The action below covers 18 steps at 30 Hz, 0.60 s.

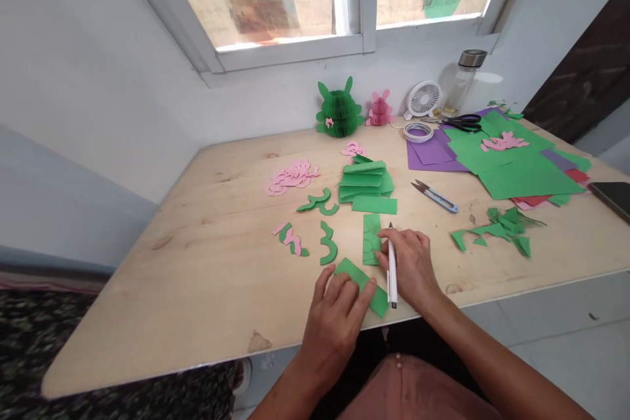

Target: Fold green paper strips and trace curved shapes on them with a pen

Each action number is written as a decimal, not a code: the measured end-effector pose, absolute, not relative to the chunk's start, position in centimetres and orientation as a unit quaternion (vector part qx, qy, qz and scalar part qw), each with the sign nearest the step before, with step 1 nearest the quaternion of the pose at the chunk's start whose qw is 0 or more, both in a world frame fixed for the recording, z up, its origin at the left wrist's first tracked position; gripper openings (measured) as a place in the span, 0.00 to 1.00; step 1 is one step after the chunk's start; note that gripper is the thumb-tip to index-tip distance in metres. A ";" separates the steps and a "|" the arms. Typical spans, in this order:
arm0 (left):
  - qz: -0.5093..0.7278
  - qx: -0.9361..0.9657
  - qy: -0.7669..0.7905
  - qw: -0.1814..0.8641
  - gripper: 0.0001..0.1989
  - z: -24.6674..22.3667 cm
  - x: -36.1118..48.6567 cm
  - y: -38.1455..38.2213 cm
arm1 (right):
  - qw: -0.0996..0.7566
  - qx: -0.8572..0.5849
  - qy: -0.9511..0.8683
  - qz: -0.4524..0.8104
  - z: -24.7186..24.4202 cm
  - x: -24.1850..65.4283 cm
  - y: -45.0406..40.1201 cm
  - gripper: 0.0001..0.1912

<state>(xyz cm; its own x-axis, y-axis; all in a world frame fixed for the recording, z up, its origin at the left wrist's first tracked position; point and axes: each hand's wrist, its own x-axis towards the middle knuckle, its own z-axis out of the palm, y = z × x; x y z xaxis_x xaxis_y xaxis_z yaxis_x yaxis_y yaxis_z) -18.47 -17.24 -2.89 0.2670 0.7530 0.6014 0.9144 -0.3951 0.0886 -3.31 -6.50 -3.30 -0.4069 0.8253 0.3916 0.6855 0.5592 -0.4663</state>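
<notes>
My left hand [339, 302] lies with fingers spread on a tilted green paper strip [355, 273] at the table's front edge. My right hand [411, 266] is closed around a white pen [392, 275], its dark tip pointing away from me. The fingertips of that hand touch the right side of a second green strip [371, 236], which bears drawn curved lines. Left of it lies a green scalloped cutout [327, 243]. Pink and green cut pieces [294, 239] sit further left. Folded green strips [363, 182] are stacked behind the marked strip.
Blue snips [436, 196] and green scraps [497, 230] lie to the right. Behind are black scissors [462, 123], green sheets [531, 174], a tape roll [418, 132], a small fan [423, 100], a glass bottle [460, 88] and a green paper figure [339, 113]. Pink cutouts [293, 177] lie back left.
</notes>
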 end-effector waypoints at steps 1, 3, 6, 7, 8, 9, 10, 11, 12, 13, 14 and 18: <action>-0.287 -0.785 -0.531 0.141 0.14 -2.8 -18.4 -17.2 | 0.303 -0.455 -0.828 0.124 -3.3 -3.3 -6.5 0.13; -0.287 -0.786 -0.530 0.140 0.14 -2.7 -18.4 -17.2 | 0.308 -0.455 -0.823 0.141 -3.3 -3.2 -6.5 0.13; -0.297 -0.785 -0.528 0.132 0.13 -2.7 -18.5 -17.3 | 0.307 -0.458 -0.818 0.167 -3.1 -2.7 -6.5 0.12; -0.303 -0.783 -0.528 0.130 0.13 -2.8 -18.6 -17.4 | 0.303 -0.456 -0.817 0.177 -3.0 -2.5 -6.6 0.12; -0.310 -0.780 -0.527 0.129 0.13 -2.8 -18.7 -17.4 | 0.298 -0.453 -0.819 0.188 -3.0 -2.2 -6.6 0.12; -0.319 -0.777 -0.526 0.130 0.12 -2.9 -18.7 -17.5 | 0.292 -0.448 -0.822 0.198 -3.0 -1.9 -6.7 0.12; -0.329 -0.773 -0.526 0.131 0.12 -2.9 -18.8 -17.5 | 0.285 -0.442 -0.825 0.206 -2.9 -1.7 -6.7 0.12; -0.340 -0.768 -0.527 0.132 0.11 -2.9 -18.8 -17.6 | 0.278 -0.438 -0.829 0.211 -2.9 -1.4 -6.8 0.12; -0.353 -0.761 -0.528 0.134 0.11 -2.9 -18.8 -17.6 | 0.274 -0.434 -0.832 0.212 -2.9 -1.2 -6.8 0.13; -0.366 -0.753 -0.530 0.135 0.10 -2.9 -18.8 -17.6 | 0.273 -0.432 -0.834 0.208 -2.9 -1.0 -6.8 0.12; -0.378 -0.744 -0.533 0.138 0.09 -2.8 -18.8 -17.6 | 0.275 -0.431 -0.836 0.197 -2.8 -0.7 -6.8 0.12; -0.414 -0.722 -0.534 0.146 0.09 -2.3 -18.5 -17.4 | 0.329 -0.434 -0.833 0.103 -2.0 0.2 -7.3 0.09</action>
<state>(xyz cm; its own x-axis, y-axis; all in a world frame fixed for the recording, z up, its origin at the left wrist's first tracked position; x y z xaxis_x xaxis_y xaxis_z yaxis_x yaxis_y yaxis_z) -18.51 -17.41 -2.30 0.0861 0.6504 0.7547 0.8925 -0.3869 0.2317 0.16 -7.27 -2.00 -0.4077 0.7902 0.4576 0.6541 0.6024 -0.4574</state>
